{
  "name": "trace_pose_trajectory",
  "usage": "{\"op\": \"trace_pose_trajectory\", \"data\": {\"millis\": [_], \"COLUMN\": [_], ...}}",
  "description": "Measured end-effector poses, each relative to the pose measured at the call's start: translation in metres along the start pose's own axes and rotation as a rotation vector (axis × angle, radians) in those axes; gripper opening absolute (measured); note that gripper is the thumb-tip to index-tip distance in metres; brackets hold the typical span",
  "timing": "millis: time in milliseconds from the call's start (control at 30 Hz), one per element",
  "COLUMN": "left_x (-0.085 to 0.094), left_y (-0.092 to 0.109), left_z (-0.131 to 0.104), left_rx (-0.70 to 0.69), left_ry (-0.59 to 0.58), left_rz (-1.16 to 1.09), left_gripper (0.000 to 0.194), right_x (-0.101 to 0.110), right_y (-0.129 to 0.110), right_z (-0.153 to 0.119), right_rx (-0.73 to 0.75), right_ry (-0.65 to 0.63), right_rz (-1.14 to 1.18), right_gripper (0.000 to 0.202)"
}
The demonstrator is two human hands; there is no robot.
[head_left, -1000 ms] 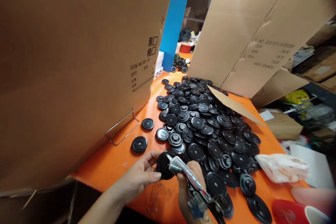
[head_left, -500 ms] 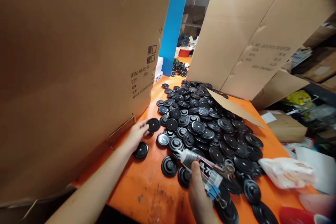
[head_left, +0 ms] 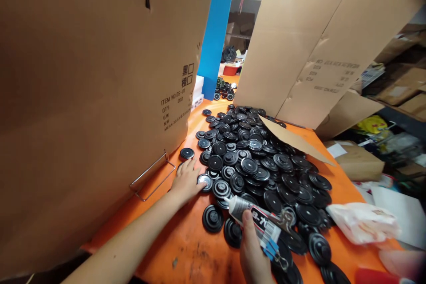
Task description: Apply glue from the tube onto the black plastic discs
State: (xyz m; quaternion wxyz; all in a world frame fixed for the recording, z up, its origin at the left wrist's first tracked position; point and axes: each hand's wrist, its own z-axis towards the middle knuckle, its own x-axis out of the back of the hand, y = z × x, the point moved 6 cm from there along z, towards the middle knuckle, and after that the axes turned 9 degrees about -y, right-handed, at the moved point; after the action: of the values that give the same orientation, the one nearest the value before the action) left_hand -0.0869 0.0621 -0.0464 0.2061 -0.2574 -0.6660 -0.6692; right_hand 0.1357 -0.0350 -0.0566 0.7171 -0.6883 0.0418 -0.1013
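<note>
My left hand (head_left: pixel 187 180) is spread palm down over the orange table, its thumb at a shiny black disc (head_left: pixel 205 182). Just beyond its fingertips lies another black disc (head_left: pixel 187 154). In my right hand (head_left: pixel 252 248) is a white and black glue tube (head_left: pixel 256 218), its nozzle pointing left over the discs. Blue and metal binder clips (head_left: pixel 273 250) are fixed to the tube's folded end. A large heap of black round discs (head_left: pixel 262 159) spreads beyond and beside both hands.
A tall cardboard box (head_left: pixel 100 75) stands at the left, with a wire frame (head_left: pixel 153 177) at its base. An open cardboard carton (head_left: pixel 299 53) stands behind the heap. A white plastic bag (head_left: pixel 362 222) lies at the right. A blue panel (head_left: pixel 214 44) stands at the back.
My left hand has let go of the black disc, which now lies near the box, and has moved right and spread its fingers. The right hand still holds the tube.
</note>
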Motion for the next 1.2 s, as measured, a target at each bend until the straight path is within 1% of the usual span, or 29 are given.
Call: {"op": "trace_pose_trajectory", "data": {"millis": [100, 200, 267, 333, 433, 467, 533, 600, 633, 667, 800, 1000, 1133, 1200], "left_x": [-0.010, -0.015, -0.017, -0.020, -0.030, -0.035, -0.045, -0.053, -0.055, -0.055, -0.054, -0.051, -0.052, -0.052], "left_y": [0.002, 0.000, -0.001, -0.001, 0.004, 0.005, 0.009, 0.016, 0.019, 0.022, 0.026, 0.027, 0.026, 0.024], "left_z": [-0.013, -0.024, -0.034, -0.047, -0.070, -0.077, -0.092, -0.102, -0.105, -0.106, -0.111, -0.116, -0.119, -0.120], "left_rx": [0.039, 0.110, 0.153, 0.187, 0.247, 0.285, 0.374, 0.425, 0.424, 0.407, 0.369, 0.368, 0.371, 0.388], "left_ry": [-0.049, -0.093, -0.095, -0.093, -0.150, -0.181, -0.244, -0.286, -0.294, -0.293, -0.255, -0.235, -0.249, -0.257], "left_rz": [-0.013, -0.113, -0.222, -0.356, -0.538, -0.637, -0.938, -1.270, -1.385, -1.441, -1.476, -1.439, -1.403, -1.382], "left_gripper": [0.019, 0.014, 0.018, 0.026, 0.040, 0.047, 0.057, 0.059, 0.057, 0.056, 0.052, 0.051, 0.052, 0.053], "right_x": [-0.004, -0.008, -0.012, -0.019, -0.027, -0.030, -0.034, -0.038, -0.039, -0.040, -0.045, -0.043, -0.039, -0.037], "right_y": [-0.003, 0.000, 0.004, 0.004, -0.002, -0.006, -0.014, -0.021, -0.024, -0.026, -0.035, -0.042, -0.036, -0.030], "right_z": [-0.002, -0.003, -0.003, -0.002, -0.003, -0.004, -0.007, -0.011, -0.012, -0.013, -0.014, -0.016, -0.017, -0.019], "right_rx": [0.003, -0.097, -0.169, -0.211, -0.237, -0.243, -0.253, -0.258, -0.251, -0.235, -0.115, 0.001, 0.087, 0.099], "right_ry": [-0.020, 0.022, 0.054, 0.047, 0.008, -0.010, -0.057, -0.121, -0.151, -0.182, -0.285, -0.279, -0.271, -0.269], "right_rz": [0.004, 0.131, 0.267, 0.366, 0.398, 0.390, 0.360, 0.303, 0.270, 0.242, 0.197, 0.118, -0.059, -0.138], "right_gripper": [0.042, 0.039, 0.038, 0.040, 0.045, 0.046, 0.048, 0.047, 0.047, 0.047, 0.046, 0.036, 0.040, 0.042]}}
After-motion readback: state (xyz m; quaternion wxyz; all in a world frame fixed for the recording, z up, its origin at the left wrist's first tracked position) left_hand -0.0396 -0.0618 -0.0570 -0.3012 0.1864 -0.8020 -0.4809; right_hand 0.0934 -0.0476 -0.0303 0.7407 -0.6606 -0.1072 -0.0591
